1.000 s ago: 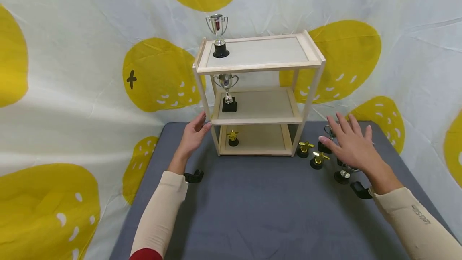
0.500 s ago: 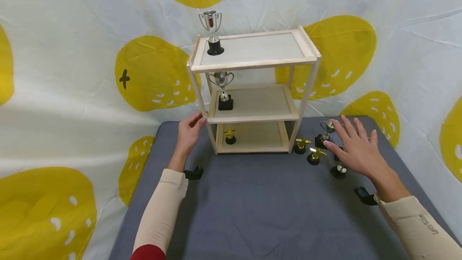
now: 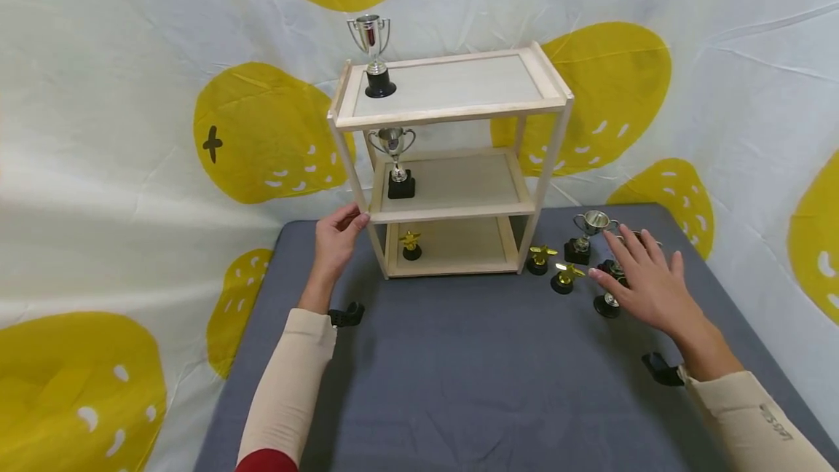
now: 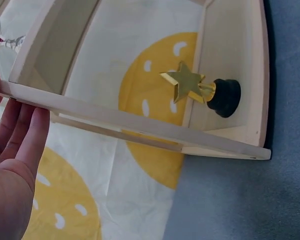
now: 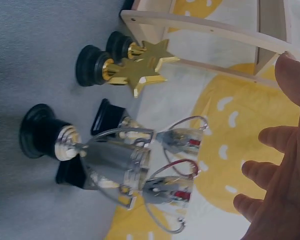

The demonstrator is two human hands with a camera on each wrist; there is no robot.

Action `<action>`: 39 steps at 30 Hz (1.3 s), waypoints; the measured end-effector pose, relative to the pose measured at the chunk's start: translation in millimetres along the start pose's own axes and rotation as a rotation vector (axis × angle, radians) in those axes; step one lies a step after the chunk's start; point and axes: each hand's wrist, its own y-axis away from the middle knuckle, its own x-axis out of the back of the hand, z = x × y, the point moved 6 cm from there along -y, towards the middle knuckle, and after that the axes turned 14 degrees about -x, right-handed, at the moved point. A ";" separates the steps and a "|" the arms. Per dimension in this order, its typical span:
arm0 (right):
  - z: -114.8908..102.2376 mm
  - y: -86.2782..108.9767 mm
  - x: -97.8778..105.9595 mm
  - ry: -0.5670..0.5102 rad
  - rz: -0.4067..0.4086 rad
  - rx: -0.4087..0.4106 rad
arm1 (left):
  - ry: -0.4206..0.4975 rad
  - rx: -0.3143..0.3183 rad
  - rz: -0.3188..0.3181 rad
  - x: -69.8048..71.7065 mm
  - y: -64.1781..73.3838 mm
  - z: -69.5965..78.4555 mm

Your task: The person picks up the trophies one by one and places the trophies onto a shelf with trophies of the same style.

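Note:
My left hand [image 3: 336, 245] grips the left front post of a three-tier wooden shelf [image 3: 452, 86], thumb on one side and fingers behind the post [image 4: 120, 117]. Over a cluster of trophies at the shelf's right, my right hand [image 3: 650, 284] hovers palm down, fingers spread, holding nothing. Beneath and beside it stand several silver cup trophies, including one with a round base [image 5: 45, 132] and one with a square base [image 3: 580, 248]; the hand partly hides some in the head view. Two gold star trophies, a nearer one [image 3: 565, 279] and a farther one [image 3: 539, 261], stand beside them.
At the shelf's left end, a silver cup [image 3: 372, 57] stands on the top tier, another silver cup [image 3: 397, 170] on the middle tier and a gold star trophy [image 3: 411, 246] on the bottom. A grey cloth [image 3: 472, 370] covers the table; a patterned curtain [image 3: 131, 130] hangs behind.
My left hand has closed from beside the post onto it. The right hand has drawn slightly back, uncovering more of the square-based silver cup. The head view has shifted a little.

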 end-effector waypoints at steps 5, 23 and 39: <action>7.1 5.2 -4.7 -0.009 0.012 -0.003 | -0.001 -0.002 -0.003 -0.6 1.5 0.9; 33.2 11.1 -29.5 -0.098 0.001 -0.055 | -0.034 0.027 0.024 -1.2 1.1 -2.7; 45.7 12.7 -43.4 -0.177 0.079 -0.116 | -0.029 0.026 0.039 -1.8 1.6 -2.6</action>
